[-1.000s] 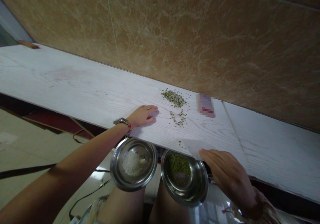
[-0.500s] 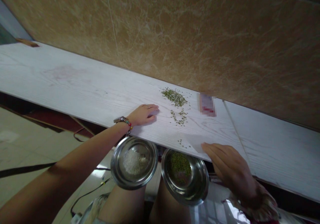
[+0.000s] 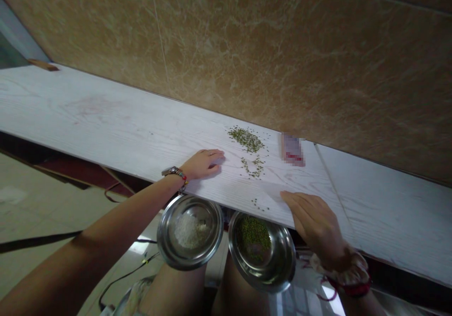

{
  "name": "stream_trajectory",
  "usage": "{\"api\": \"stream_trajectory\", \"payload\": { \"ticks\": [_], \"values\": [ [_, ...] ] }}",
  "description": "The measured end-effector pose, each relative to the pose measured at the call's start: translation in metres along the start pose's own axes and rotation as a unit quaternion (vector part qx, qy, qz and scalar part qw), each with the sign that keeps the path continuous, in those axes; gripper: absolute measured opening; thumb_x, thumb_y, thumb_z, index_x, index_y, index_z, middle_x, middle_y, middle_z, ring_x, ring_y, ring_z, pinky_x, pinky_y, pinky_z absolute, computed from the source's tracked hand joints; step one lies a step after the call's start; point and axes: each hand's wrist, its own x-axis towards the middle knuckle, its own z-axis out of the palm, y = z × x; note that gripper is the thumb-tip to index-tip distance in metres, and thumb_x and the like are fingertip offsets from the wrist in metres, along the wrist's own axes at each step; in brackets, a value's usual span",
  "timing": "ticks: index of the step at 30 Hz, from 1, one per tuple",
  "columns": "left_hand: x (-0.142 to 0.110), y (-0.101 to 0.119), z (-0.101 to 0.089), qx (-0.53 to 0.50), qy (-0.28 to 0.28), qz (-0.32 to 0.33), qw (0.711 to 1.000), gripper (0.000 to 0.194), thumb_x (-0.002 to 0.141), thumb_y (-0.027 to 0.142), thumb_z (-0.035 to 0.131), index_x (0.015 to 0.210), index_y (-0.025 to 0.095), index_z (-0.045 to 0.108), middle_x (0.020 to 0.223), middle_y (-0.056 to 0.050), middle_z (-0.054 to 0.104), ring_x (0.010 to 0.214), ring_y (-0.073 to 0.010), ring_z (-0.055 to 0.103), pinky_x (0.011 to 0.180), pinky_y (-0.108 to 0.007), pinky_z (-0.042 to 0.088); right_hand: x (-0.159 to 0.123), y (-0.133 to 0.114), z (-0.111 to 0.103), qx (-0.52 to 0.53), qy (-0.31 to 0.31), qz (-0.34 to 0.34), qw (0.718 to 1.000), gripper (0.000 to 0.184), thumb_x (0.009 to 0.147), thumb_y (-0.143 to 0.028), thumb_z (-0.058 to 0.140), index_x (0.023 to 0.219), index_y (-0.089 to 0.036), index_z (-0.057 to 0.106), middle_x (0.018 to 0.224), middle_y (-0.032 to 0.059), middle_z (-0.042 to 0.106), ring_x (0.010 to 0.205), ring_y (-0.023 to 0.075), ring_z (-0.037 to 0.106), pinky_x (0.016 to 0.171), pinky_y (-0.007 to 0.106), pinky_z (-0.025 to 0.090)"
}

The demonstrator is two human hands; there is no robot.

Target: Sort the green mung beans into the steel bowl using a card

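My left hand (image 3: 204, 164) rests palm down on the white board (image 3: 169, 123) with its fingers stretched out, just left of a loose patch of green mung beans (image 3: 247, 139) mixed with white grains. My right hand (image 3: 314, 217) is at the board's front edge, fingers stretched and side by side; nothing shows in it. A few stray beans (image 3: 259, 205) lie left of its fingertips. Below the edge, a steel bowl (image 3: 284, 271) holds green beans. Beside it, another steel bowl (image 3: 162, 247) contains white grains that look like rice.
A blurred-out flat phone-like object (image 3: 292, 150) lies right of the beans, near the brown marbled wall (image 3: 282, 52). A small wooden piece (image 3: 43, 65) sits at the far left. Both bowls stand over my thighs (image 3: 176, 290). A dark cable (image 3: 122, 276) runs below.
My right hand has moved up and slightly left, away from the bean bowl's rim and onto the board. My left hand has stayed in place.
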Motion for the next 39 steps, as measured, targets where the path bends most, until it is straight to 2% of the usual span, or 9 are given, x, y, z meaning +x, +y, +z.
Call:
{"api": "stream_trajectory", "payload": {
  "ticks": [2,7,13,21,26,31,33,35,39],
  "values": [
    [0.000,0.000,0.000,0.001,0.002,0.003,1.000,0.039,0.087,0.032,0.041,0.120,0.017,0.053,0.134,-0.009,0.054,0.122,-0.0215,0.050,0.102,-0.035,0.039,-0.001,-0.001,-0.005,0.004,0.000,0.001,1.000,0.042,0.083,0.000,0.041,0.120,-0.014,0.055,0.090,0.0066,0.072,0.085,0.0164,0.063,0.075,0.031,0.048],
    [0.001,0.000,0.000,0.006,-0.001,0.006,1.000,0.038,0.087,0.032,0.041,0.120,0.017,0.053,0.134,-0.009,0.053,0.122,-0.0212,0.050,0.102,-0.035,0.038,0.000,-0.013,-0.009,0.039,-0.028,-0.030,0.998,0.027,0.090,-0.008,0.039,0.106,-0.011,0.061,0.090,0.0078,0.072,0.085,0.0171,0.063,0.074,0.030,0.048],
    [0.000,0.002,-0.001,0.008,-0.001,-0.001,1.000,0.039,0.088,0.033,0.040,0.121,0.016,0.052,0.134,-0.009,0.054,0.123,-0.0209,0.049,0.103,-0.035,0.037,0.005,-0.020,-0.016,0.084,-0.036,-0.043,0.995,0.030,0.092,-0.009,0.034,0.103,-0.012,0.062,0.089,0.0067,0.072,0.082,0.0150,0.064,0.072,0.029,0.049],
    [0.000,0.000,0.001,0.011,0.001,0.002,1.000,0.038,0.088,0.032,0.040,0.122,0.018,0.052,0.134,-0.008,0.053,0.123,-0.0210,0.049,0.102,-0.035,0.038,0.006,-0.027,-0.042,0.163,-0.057,-0.027,0.985,0.025,0.094,-0.012,0.037,0.099,-0.012,0.061,0.084,0.0068,0.071,0.079,0.0132,0.065,0.071,0.027,0.050],
    [0.000,0.002,0.000,0.022,0.003,0.005,1.000,0.038,0.088,0.031,0.040,0.121,0.017,0.051,0.134,-0.009,0.054,0.122,-0.0207,0.050,0.102,-0.035,0.038,0.008,-0.033,-0.050,0.202,-0.091,-0.012,0.975,0.024,0.093,-0.012,0.037,0.099,-0.013,0.061,0.082,0.0059,0.070,0.074,0.0140,0.064,0.067,0.028,0.050],
    [-0.001,0.003,0.000,0.032,-0.004,0.015,0.999,0.036,0.089,0.030,0.040,0.120,0.016,0.051,0.135,-0.010,0.052,0.123,-0.0214,0.049,0.102,-0.035,0.038,0.003,-0.020,-0.036,0.156,-0.032,0.021,0.987,0.024,0.090,-0.013,0.043,0.107,-0.016,0.060,0.089,0.0062,0.071,0.079,0.0159,0.063,0.070,0.029,0.050],
    [-0.001,0.003,0.000,0.033,-0.002,0.018,0.999,0.036,0.089,0.030,0.040,0.121,0.018,0.051,0.135,-0.009,0.052,0.124,-0.0214,0.048,0.103,-0.037,0.036,0.002,-0.010,-0.024,0.134,-0.020,0.030,0.990,0.028,0.087,-0.008,0.047,0.111,-0.015,0.059,0.092,0.0077,0.071,0.084,0.0175,0.063,0.074,0.031,0.049],
    [-0.002,0.003,-0.001,0.033,0.000,0.014,0.999,0.036,0.088,0.030,0.041,0.121,0.019,0.050,0.137,-0.008,0.051,0.125,-0.0217,0.047,0.105,-0.039,0.034,0.004,0.001,-0.011,0.077,0.017,0.043,0.996,0.032,0.084,-0.003,0.048,0.111,-0.015,0.058,0.090,0.0070,0.071,0.085,0.0173,0.063,0.076,0.031,0.048],
    [-0.001,0.002,-0.001,0.036,-0.007,0.001,0.999,0.038,0.088,0.031,0.041,0.122,0.018,0.050,0.138,-0.009,0.050,0.126,-0.0227,0.046,0.106,-0.041,0.033,0.018,0.018,0.019,0.014,0.056,0.064,0.996,0.030,0.085,-0.005,0.047,0.109,-0.017,0.060,0.086,0.0058,0.071,0.079,0.0173,0.063,0.073,0.031,0.047]
  ]
}}
